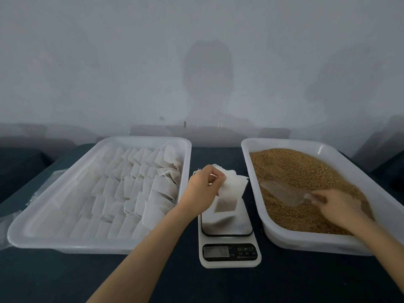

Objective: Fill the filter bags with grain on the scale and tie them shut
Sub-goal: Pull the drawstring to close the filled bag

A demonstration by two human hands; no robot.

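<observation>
A white filter bag (227, 201) stands on the platform of the small white scale (228, 230) with brown grain showing through its lower part. My left hand (204, 189) pinches the bag's top edge and holds it up. Behind it lie a few loose empty bags (235, 178). My right hand (337, 206) grips the handle of a clear plastic scoop (284, 193), which lies in the brown grain (306, 182) of the right white tray (290, 237).
A large white tray (65, 246) on the left holds several rows of empty filter bags (135, 189). The scale's display (216, 251) faces me. Clear plastic wrap (8, 224) lies at the far left. A pale wall stands behind the dark table.
</observation>
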